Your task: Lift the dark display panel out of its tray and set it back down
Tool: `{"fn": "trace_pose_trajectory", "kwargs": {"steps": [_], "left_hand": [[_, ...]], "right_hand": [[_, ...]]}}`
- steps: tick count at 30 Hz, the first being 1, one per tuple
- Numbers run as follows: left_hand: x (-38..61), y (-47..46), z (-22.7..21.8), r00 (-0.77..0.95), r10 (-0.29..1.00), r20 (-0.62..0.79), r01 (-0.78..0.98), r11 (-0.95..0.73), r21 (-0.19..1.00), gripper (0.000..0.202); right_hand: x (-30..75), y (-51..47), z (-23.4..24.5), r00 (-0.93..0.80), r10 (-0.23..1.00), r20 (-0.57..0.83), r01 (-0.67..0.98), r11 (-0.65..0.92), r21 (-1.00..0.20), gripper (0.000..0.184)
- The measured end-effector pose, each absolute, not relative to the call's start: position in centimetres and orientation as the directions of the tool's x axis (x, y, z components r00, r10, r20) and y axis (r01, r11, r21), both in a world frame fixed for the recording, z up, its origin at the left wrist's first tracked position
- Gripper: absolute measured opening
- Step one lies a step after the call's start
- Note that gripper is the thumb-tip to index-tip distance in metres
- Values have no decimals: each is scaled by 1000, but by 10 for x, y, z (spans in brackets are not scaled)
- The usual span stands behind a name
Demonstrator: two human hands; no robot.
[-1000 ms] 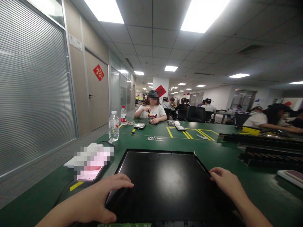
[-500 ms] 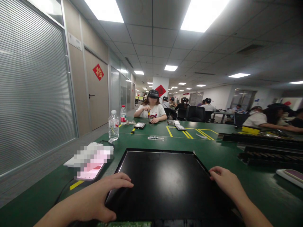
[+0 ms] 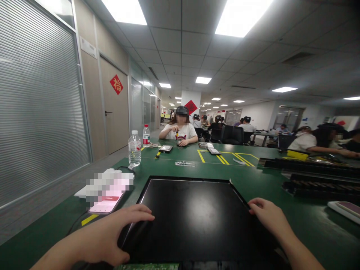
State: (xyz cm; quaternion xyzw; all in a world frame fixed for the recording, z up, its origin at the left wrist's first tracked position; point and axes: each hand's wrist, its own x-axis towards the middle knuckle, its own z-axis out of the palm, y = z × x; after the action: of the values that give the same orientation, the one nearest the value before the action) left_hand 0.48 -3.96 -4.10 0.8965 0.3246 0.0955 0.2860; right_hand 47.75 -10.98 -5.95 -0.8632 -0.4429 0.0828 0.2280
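A black flat display panel with a thin dark frame lies in front of me, its screen reflecting a ceiling light. Over its left edge spreads my left hand, open, with the thumb apart from the fingers and the fingertips above the screen; whether they touch it I cannot tell. At the right edge, my right hand pinches the panel's frame between thumb and fingers. Part of a green circuit board shows at the panel's near edge, cut off by the bottom of the view.
A lit phone lies left on the green table, near a clear water bottle. Black strip-shaped parts are stacked at right. Across the table a person works with a tool near a hard drive.
My left hand has shifted slightly left and outward along the panel's left side. My right hand stays at the right edge, and the panel has barely moved.
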Motion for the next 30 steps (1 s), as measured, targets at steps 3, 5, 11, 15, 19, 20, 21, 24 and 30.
{"fn": "trace_pose_trajectory", "kwargs": {"steps": [3, 5, 11, 15, 19, 20, 21, 24, 30], "left_hand": [[3, -38, -44, 762, 647, 5, 527, -625, 576, 80], [1, -39, -45, 761, 648, 8, 535, -635, 557, 80], [-2, -43, -42, 709, 704, -45, 630, -603, 489, 77], [0, -43, -42, 722, 691, -32, 617, -622, 482, 71], [2, -45, -40, 713, 700, -43, 618, -599, 509, 65], [3, -46, -40, 705, 707, -46, 624, -589, 513, 64], [3, -46, -39, 699, 713, -49, 630, -581, 515, 63], [2, -47, -38, 690, 721, -61, 642, -570, 513, 61], [1, -48, -35, 689, 722, -67, 646, -569, 510, 60]], "right_hand": [[478, -110, -60, 596, 801, 56, 720, -503, -478, 28], [478, -110, -61, 595, 801, 62, 723, -500, -476, 27], [479, -110, -63, 591, 803, 74, 727, -492, -479, 27], [477, -111, -62, 589, 806, 65, 723, -489, -488, 28], [475, -112, -60, 593, 803, 55, 721, -500, -480, 28], [475, -112, -60, 593, 804, 51, 720, -500, -481, 28], [475, -113, -60, 590, 806, 48, 720, -499, -482, 29], [476, -113, -61, 587, 808, 48, 721, -496, -483, 29], [477, -111, -62, 593, 803, 58, 719, -496, -487, 29]]}}
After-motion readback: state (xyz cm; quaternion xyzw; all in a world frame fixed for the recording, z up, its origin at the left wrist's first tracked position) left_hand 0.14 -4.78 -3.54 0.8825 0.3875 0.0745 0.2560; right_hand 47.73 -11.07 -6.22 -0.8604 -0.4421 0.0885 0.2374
